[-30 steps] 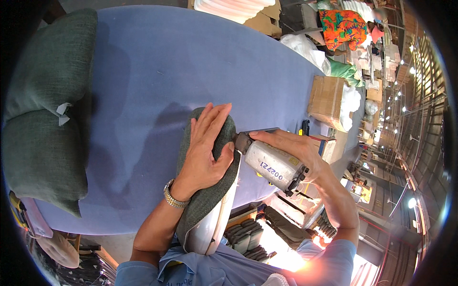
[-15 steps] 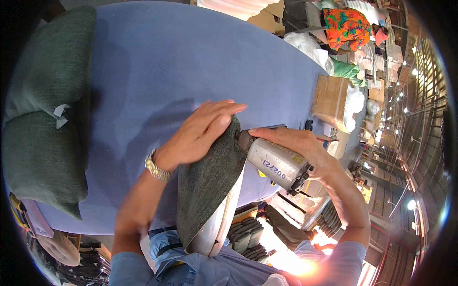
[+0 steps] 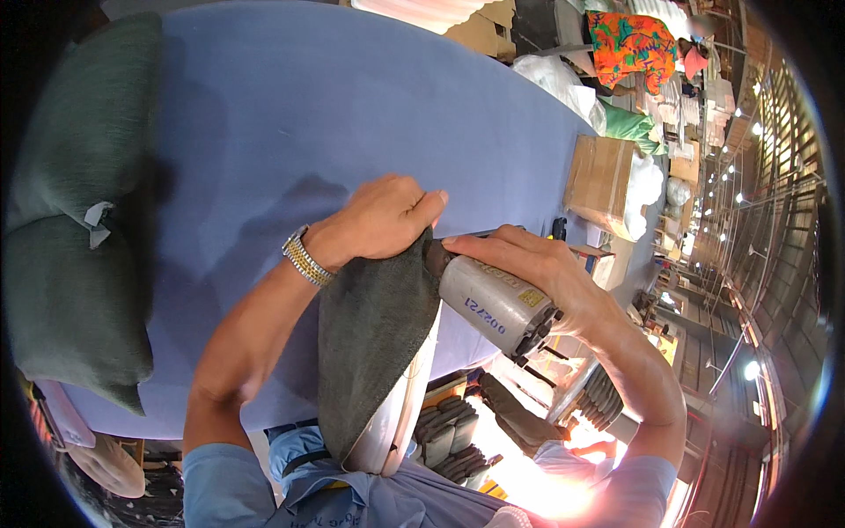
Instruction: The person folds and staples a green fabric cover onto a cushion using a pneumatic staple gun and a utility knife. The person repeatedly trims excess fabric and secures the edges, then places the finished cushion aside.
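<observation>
A dark grey-green fabric piece (image 3: 370,326) stands tilted against my body, its pale inner side (image 3: 407,392) facing right. My left hand (image 3: 383,216) is closed over its upper edge, fingers curled and thumb pointing right. In my right hand (image 3: 537,268) is a silver, cylinder-shaped air stapler (image 3: 488,304), held from above. The stapler's dark nose is against the fabric's top edge, just right of my left hand. Exactly what lies under the nose is hidden.
The work surface is a blue cloth-covered table (image 3: 299,97). Dark green cushions (image 3: 75,290) lie along its left side. Beyond the right edge sit a cardboard box (image 3: 598,180) and a green bag (image 3: 627,125). Another person in an orange patterned shirt (image 3: 627,48) is at the far right.
My left hand's fingers have gone from stretched out to curled over the fabric edge. The stapler and my right hand have shifted slightly left in view.
</observation>
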Demonstrator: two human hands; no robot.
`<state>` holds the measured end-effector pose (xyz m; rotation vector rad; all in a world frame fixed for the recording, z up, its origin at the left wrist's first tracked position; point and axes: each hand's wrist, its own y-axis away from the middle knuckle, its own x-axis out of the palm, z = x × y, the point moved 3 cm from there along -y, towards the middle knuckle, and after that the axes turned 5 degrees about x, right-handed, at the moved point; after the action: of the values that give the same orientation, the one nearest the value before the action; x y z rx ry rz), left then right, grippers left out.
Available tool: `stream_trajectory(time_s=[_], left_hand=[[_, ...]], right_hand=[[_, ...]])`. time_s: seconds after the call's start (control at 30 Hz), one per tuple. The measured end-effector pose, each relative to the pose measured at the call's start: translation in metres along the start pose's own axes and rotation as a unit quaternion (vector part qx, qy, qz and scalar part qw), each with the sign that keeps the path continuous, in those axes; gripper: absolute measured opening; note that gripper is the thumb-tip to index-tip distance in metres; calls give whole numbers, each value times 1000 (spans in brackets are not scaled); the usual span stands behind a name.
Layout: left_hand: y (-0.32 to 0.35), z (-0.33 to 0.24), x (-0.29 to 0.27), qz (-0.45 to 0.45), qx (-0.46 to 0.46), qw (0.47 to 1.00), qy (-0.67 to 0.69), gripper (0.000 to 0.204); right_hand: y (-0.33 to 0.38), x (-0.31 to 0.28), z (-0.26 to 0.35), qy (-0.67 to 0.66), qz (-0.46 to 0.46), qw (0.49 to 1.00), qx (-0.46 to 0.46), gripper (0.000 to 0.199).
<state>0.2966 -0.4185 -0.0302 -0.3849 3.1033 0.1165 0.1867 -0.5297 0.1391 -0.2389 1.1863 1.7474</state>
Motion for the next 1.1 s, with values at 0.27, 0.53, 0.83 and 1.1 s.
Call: stream_trajectory(time_s=[0.27, 0.53, 0.83, 1.1], left_hand=[[-6, -1, -5, 38, 0, 999, -3, 55], [-3, -2, -3, 1, 12, 1000, -3, 59], [32, -18, -23, -103, -49, 993, -20, 59], [85, -103, 14, -177, 160, 902, -359, 47]], right_hand=[[-1, 6, 0, 33, 1, 999, 17, 97], [6, 19, -9, 18, -93, 994, -48, 91], [81, 77, -5, -128, -249, 960, 10, 87], [98, 277, -83, -161, -399, 859, 278, 73]])
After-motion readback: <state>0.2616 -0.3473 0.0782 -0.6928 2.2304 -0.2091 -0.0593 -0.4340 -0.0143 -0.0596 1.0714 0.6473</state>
